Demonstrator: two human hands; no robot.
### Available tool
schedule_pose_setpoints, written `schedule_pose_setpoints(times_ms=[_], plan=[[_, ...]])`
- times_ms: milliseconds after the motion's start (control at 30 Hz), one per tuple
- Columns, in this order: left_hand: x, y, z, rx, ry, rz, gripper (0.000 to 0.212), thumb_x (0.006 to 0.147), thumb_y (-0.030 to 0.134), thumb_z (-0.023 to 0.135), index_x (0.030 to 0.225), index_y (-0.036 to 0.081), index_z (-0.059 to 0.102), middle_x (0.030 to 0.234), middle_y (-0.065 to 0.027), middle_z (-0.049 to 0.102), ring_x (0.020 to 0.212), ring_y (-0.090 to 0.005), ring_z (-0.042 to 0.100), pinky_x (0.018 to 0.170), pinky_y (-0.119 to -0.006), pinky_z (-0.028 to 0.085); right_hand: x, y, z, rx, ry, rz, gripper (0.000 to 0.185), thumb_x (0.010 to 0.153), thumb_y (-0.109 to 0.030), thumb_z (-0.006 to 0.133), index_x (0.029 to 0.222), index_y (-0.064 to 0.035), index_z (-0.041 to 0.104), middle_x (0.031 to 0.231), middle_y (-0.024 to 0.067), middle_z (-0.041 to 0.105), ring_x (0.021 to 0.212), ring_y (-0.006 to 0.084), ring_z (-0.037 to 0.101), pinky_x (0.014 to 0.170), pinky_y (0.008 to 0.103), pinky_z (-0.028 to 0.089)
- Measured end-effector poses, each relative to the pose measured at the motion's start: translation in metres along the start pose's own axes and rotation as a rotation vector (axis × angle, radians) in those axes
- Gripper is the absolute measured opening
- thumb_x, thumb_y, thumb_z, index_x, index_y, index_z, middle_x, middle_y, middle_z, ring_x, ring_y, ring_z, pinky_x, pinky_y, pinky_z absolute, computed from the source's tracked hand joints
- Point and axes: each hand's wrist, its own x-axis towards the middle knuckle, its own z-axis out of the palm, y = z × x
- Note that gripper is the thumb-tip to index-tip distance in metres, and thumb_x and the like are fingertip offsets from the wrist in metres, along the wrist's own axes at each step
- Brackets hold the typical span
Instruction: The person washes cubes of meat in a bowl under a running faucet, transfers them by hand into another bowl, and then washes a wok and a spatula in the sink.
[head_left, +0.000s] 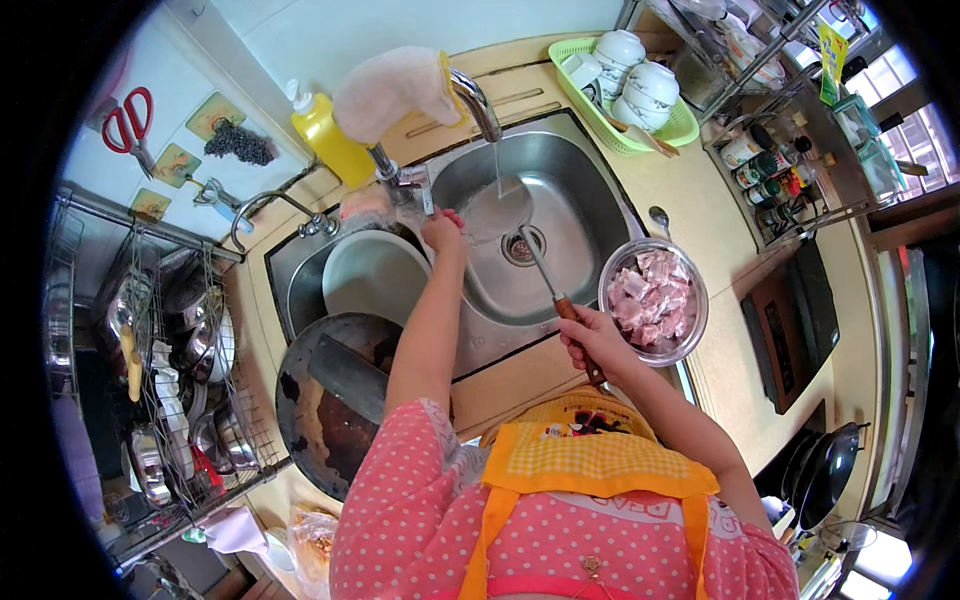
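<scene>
My left hand (444, 229) is at the chrome lever (427, 196) of the faucet (474, 101), with its fingers closed around the lever's end. A thin stream of water runs from the spout into the stainless steel sink basin (577, 281). My right hand (600, 341) grips the wooden handle (568, 309) of a long metal skimmer or ladle. Its round head (504, 206) lies under the stream, above the basin; whether it is mesh or solid is hard to tell. Right of the basin stands a bowl of raw meat pieces (651, 296).
A white basin (371, 274) sits in the left sink, with a dark wok (319, 427) in front of it. A green basket (679, 124) of bowls, a spoon (659, 216) and a yellow pump bottle (334, 142) stand around. A cloth mitt (390, 94) hangs on the faucet.
</scene>
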Motion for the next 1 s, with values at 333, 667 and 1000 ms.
schedule_pose_setpoints(times_ms=[333, 667, 1000], plan=[[-0.035, 0.019, 0.014, 0.669, 0.077, 0.678, 0.062, 0.071, -0.001, 0.052, 0.129, -0.003, 0.033, 0.103, -0.0154, 0.056, 0.085, -0.0218, 0.057, 0.077, -0.032, 0.045, 0.022, 0.011, -0.017, -0.001, 0.019, -0.034, 0.013, 0.085, -0.014, 0.052, 0.08, -0.0029, 0.047, 0.062, 0.0013, 0.045, 0.047, 0.0086, 0.043, 0.04, 0.024, 0.038], [-0.047, -0.025, 0.049, 0.352, -0.037, 0.297, 0.065, 0.074, 0.003, 0.062, 0.13, -0.001, 0.028, 0.124, -0.0196, 0.043, 0.12, -0.0264, 0.041, 0.095, -0.031, 0.035, 0.033, 0.0, -0.012, 0.115, -0.113, -0.003, 0.012, 0.086, -0.014, 0.053, 0.086, -0.0034, 0.047, 0.066, 0.0001, 0.045, 0.049, 0.0054, 0.042, 0.041, 0.0196, 0.036], [-0.035, -0.055, 0.075, -0.437, -0.497, -0.421, 0.033, 0.077, 0.007, 0.064, 0.104, -0.003, 0.049, 0.091, -0.0121, 0.059, 0.078, -0.0217, 0.06, 0.052, -0.028, 0.052, 0.041, 0.003, -0.01, 0.291, -0.128, -0.009, 0.017, 0.087, -0.016, 0.052, 0.099, -0.0044, 0.046, 0.067, -0.001, 0.045, 0.049, 0.0043, 0.04, 0.04, 0.0188, 0.034]])
